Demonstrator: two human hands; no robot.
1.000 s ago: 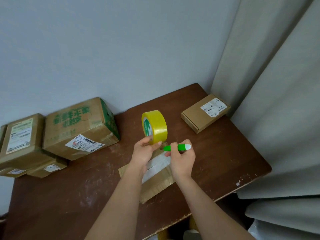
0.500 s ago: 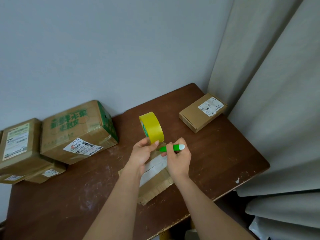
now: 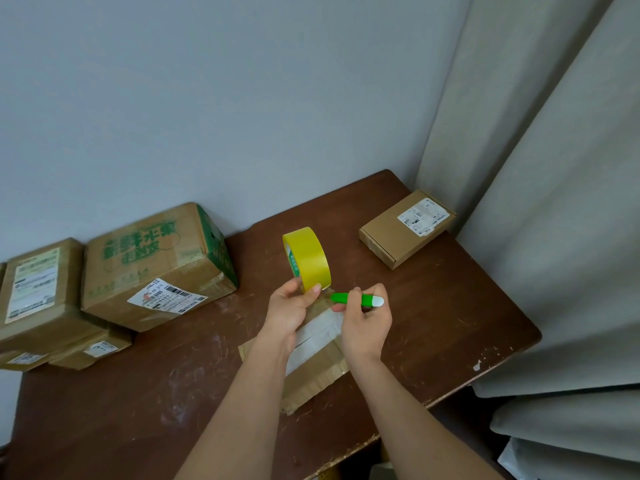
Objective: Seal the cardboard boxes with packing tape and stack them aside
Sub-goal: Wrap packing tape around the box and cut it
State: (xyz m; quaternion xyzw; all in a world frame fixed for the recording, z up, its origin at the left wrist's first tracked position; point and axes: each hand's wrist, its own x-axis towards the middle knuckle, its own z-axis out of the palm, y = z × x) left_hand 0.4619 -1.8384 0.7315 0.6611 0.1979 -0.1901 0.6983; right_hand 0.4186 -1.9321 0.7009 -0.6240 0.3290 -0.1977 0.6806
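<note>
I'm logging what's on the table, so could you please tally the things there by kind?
Cardboard boxes: 6 (box under the hands, flat box by the curtain, green-printed box, three more boxes at the left)
Rolls of yellow tape: 1, held by the left hand
Green cutters: 1, held by the right hand
Total: 8

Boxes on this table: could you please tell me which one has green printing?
The large box at the back left; green characters cover its top and side, while the others carry only white labels.
</note>
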